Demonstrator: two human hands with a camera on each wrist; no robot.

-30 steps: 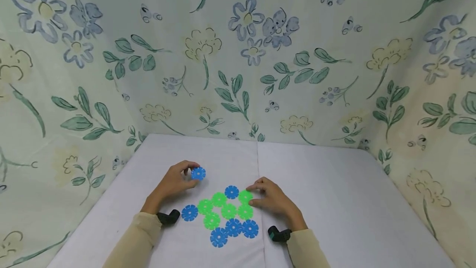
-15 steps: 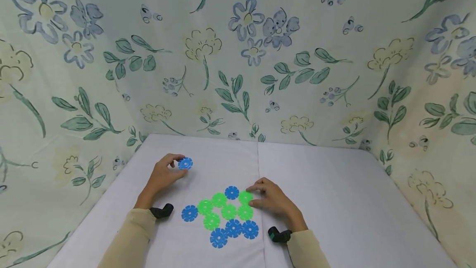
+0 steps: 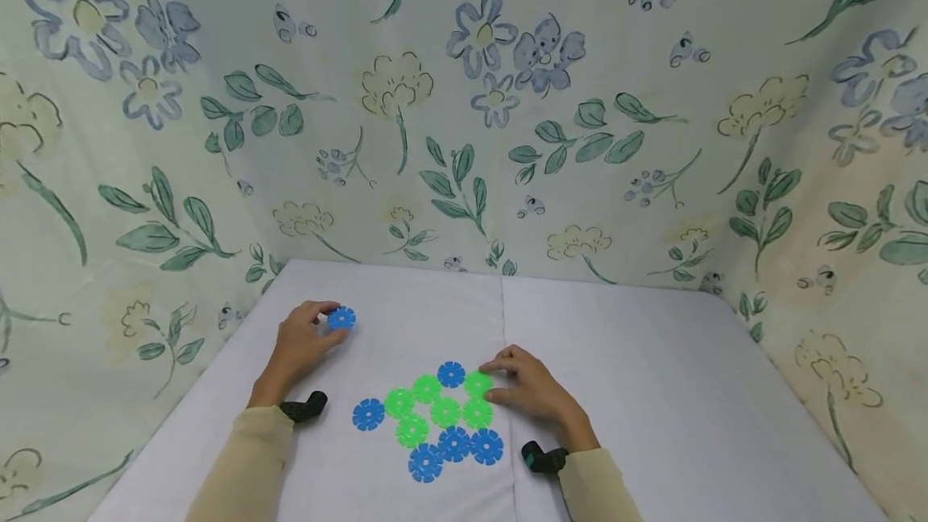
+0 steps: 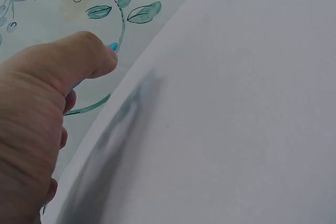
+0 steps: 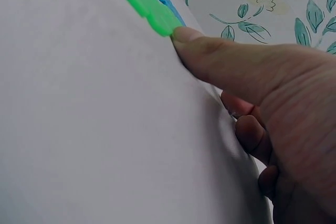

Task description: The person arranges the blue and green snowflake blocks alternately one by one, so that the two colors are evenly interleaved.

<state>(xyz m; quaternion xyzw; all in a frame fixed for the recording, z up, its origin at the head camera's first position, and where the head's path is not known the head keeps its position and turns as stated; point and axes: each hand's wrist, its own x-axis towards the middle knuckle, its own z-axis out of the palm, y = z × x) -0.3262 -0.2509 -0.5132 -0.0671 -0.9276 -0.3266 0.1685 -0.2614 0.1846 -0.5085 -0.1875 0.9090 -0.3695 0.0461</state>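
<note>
In the head view my left hand (image 3: 300, 341) pinches a blue notched disc (image 3: 341, 317) between thumb and fingers, above the far left of the table. The left wrist view shows only a bit of this blue disc (image 4: 114, 47) past the thumb. My right hand (image 3: 535, 385) grips the edge of a green notched disc (image 3: 478, 383) with thumb and fingertips. That disc is at the right end of several joined green discs (image 3: 445, 412). A blue disc (image 3: 452, 374) sits at their far edge. In the right wrist view the thumb touches the green disc (image 5: 160, 19).
A blue disc (image 3: 368, 414) is at the left end of the green ones. Several overlapping blue discs (image 3: 454, 444) lie along the near side. White cloth covers the table (image 3: 623, 361), and a floral curtain (image 3: 464, 208) hangs behind and at both sides.
My left hand has moved left and a little farther away from the green discs, carrying the blue disc. The right hand and the joined discs have stayed in place.
</note>
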